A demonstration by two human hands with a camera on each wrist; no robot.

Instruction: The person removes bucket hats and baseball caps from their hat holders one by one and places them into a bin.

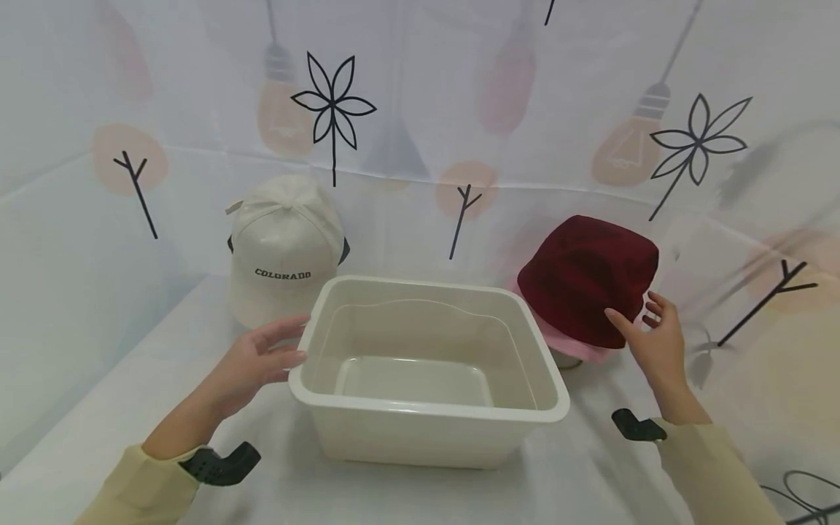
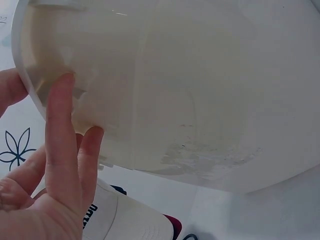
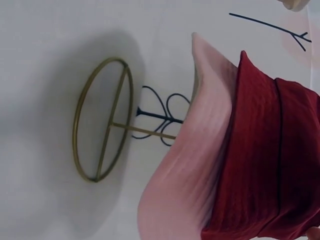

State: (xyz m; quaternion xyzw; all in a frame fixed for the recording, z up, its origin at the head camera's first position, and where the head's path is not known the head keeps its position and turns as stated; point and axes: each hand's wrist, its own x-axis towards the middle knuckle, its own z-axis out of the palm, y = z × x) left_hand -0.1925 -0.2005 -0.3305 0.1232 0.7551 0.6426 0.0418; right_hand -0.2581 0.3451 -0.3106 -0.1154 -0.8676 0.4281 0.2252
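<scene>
A cream plastic basin [image 1: 429, 412] stands in the middle of the table. My left hand [image 1: 252, 364] is at its left side, fingers fairly straight; in the left wrist view the fingertips [image 2: 93, 132] are right at the outer wall. On the right a dark red cloth hat [image 1: 584, 273] sits over a pink hat [image 1: 574, 343], both on a gold wire stand [image 3: 112, 122]. My right hand [image 1: 659, 346] is at the red hat's right side, thumb overlapping its front and fingers spread beyond its edge. In the right wrist view only a fingertip shows in the lower corner.
A white cap [image 1: 282, 248] with COLORADO lettering stands at the back left, behind the basin. Patterned cloth [image 1: 407, 109] hangs at the back. A thin dark cable [image 1: 803, 485] lies at the lower right. White cloth [image 1: 226, 408] covers the table.
</scene>
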